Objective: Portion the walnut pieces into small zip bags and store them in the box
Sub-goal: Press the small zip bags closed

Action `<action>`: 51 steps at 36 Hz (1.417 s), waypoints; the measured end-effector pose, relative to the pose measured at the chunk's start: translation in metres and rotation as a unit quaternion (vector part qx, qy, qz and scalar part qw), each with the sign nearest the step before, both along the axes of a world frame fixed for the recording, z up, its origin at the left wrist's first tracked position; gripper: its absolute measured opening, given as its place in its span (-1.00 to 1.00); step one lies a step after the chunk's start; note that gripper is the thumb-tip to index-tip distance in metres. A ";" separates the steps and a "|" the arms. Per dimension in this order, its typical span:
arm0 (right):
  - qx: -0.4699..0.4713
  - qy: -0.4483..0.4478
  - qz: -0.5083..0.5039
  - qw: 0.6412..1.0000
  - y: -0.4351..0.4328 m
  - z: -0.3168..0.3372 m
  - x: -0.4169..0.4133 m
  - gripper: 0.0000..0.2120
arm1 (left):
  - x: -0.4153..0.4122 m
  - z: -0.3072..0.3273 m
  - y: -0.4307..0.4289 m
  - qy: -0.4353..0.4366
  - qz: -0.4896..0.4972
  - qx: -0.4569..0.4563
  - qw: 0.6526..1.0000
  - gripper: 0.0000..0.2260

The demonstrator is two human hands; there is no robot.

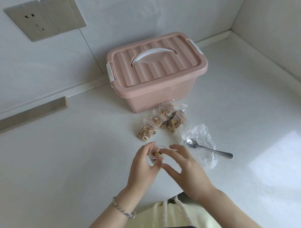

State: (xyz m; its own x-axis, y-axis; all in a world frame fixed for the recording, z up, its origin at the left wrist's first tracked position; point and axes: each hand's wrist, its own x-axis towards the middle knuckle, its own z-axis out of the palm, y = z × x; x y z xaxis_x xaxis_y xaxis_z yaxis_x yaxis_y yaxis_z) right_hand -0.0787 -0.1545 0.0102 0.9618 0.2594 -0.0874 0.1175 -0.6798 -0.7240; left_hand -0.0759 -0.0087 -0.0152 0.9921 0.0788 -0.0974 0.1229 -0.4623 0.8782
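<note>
A pale yellow top with cord drawstrings [171, 214] is showing at the near edge of the table [65, 162]. Just above it, both forearms are reaching out over that edge, the left one wearing a beaded bracelet [125, 211].

The portioning is looking close to finished. Several filled zip bags [162, 120] are lying in a loose cluster toward the middle of the table, just in front of the pink storage box [156, 73]. The large clear plastic bag [200, 140] beside them is looking emptied, and the metal spoon [206, 148] is lying idle across it. One more small zip bag [155, 157], with walnut pieces [42, 0]
</note>
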 end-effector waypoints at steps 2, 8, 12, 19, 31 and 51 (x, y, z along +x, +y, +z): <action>-0.020 0.014 0.010 1.000 0.004 0.002 0.004 -0.73 | 0.000 0.003 -0.002 -0.016 -0.015 0.026 0.999 -0.59; 0.071 0.028 -0.019 0.997 0.002 0.009 0.021 -0.90 | 0.004 0.011 -0.009 -0.018 -0.022 0.028 0.999 -0.56; 0.095 0.014 0.017 0.995 -0.009 0.026 0.032 -0.91 | 0.015 0.022 -0.007 0.045 -0.034 -0.102 0.993 -0.44; 0.130 0.040 0.083 0.987 -0.031 0.063 0.048 -0.95 | 0.041 0.043 0.004 0.136 -0.147 -0.255 0.946 -0.39; 0.041 -0.032 -0.089 0.995 -0.038 0.071 0.036 -0.92 | 0.030 0.074 -0.030 0.147 -0.057 -0.224 0.962 -0.85; 0.488 0.156 -0.270 0.815 -0.037 0.054 0.008 -0.65 | 0.015 0.081 -0.038 0.129 0.003 -0.259 0.957 -0.78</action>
